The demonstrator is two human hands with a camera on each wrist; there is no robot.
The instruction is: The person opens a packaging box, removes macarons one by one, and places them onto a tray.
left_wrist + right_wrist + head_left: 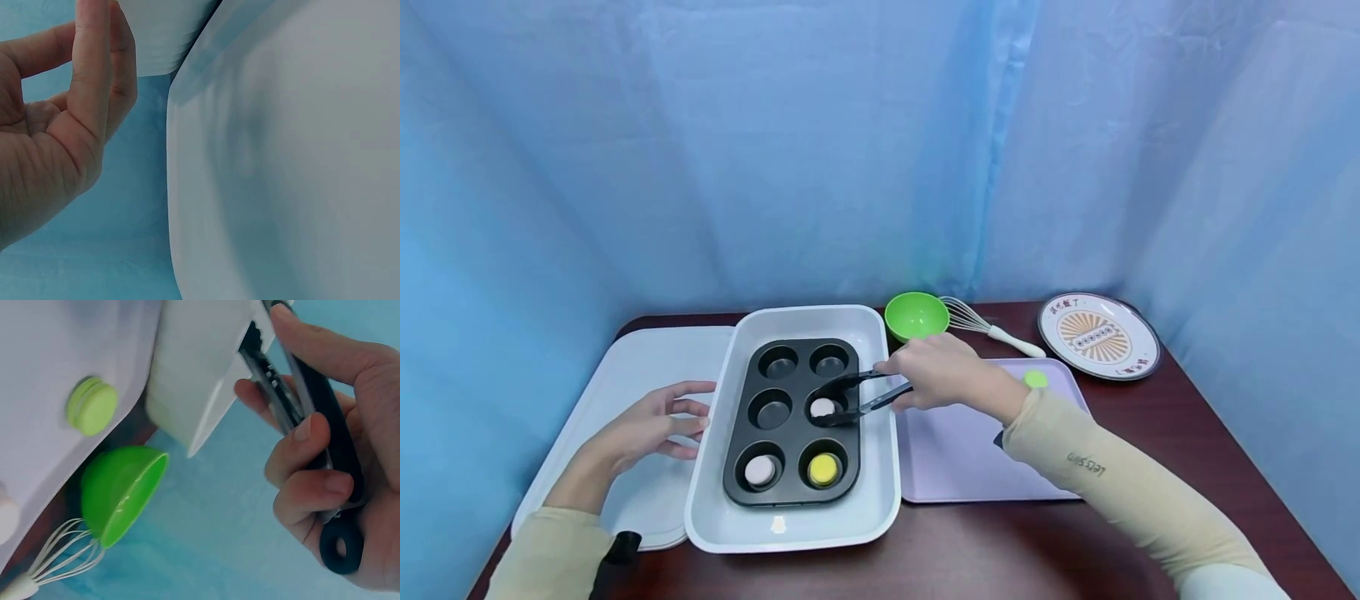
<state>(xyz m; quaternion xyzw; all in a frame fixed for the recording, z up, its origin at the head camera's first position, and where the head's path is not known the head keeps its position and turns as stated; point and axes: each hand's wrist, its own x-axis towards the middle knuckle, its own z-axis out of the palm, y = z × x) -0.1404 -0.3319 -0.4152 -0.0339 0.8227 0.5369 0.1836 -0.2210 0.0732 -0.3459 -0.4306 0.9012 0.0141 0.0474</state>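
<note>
My right hand (pixel 940 371) grips black-and-silver tongs (pixel 328 412). In the head view the tongs' black tips lie on either side of a pale pink macaron (pixel 822 407) in the right middle cup of a dark muffin tin (pixel 798 433). Whether they squeeze it I cannot tell. Another pale macaron (pixel 760 471) fills the front left cup, a yellow one (pixel 823 470) the front right. The tin sits in a deep white tray (pixel 850 534). Beside that tray's left wall, my left hand (pixel 651 425) has its fingers loosely extended, holding nothing; contact with the rim is unclear.
Right of the white tray lies a lilac tray (pixel 955 467) with a green macaron (pixel 92 406). Behind are a green bowl (pixel 917 315), a whisk (pixel 1015 342) and a patterned plate (pixel 1099 337). A white board (pixel 647 358) lies at left. Blue curtains surround the table.
</note>
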